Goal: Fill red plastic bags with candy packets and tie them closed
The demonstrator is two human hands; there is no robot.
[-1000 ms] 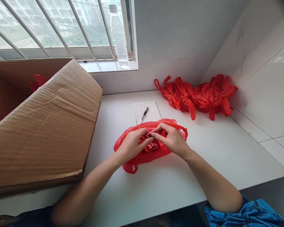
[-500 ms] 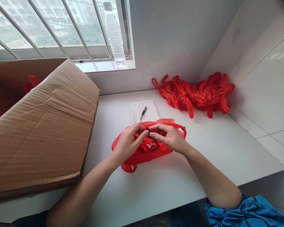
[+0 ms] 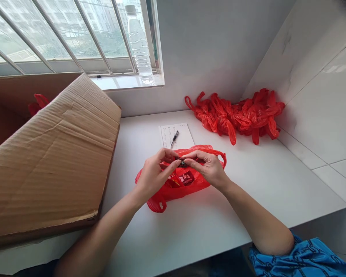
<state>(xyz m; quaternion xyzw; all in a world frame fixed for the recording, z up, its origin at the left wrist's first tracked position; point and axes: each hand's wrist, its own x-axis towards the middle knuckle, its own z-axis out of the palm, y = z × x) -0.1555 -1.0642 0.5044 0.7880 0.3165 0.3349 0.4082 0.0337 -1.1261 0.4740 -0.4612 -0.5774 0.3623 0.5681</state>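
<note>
Between both hands is a small dark wrapped packet (image 3: 182, 163), pinched at its two ends above an opened red plastic bag (image 3: 187, 191). My left hand (image 3: 157, 169) grips the left end with thumb and fingers. From the other side, my right hand (image 3: 208, 166) closes thumb and fingers on the right end. Inside the bag lie red wrapped packets, one a dark red packet with white characters (image 3: 187, 177). The fingers partly cover the small packet, so its exact kind does not show.
A large cardboard box (image 3: 54, 161) stands at the left with red plastic inside. Behind the bag lie a written sheet of paper (image 3: 177, 132) and a black pen (image 3: 174, 137). Crumpled red plastic bags (image 3: 236, 115) rest against the wall. A clear water bottle (image 3: 140, 48) stands on the windowsill.
The small dark packet has turned to lie more level between my fingers. Both hands stay in nearly the same place over the bag.
</note>
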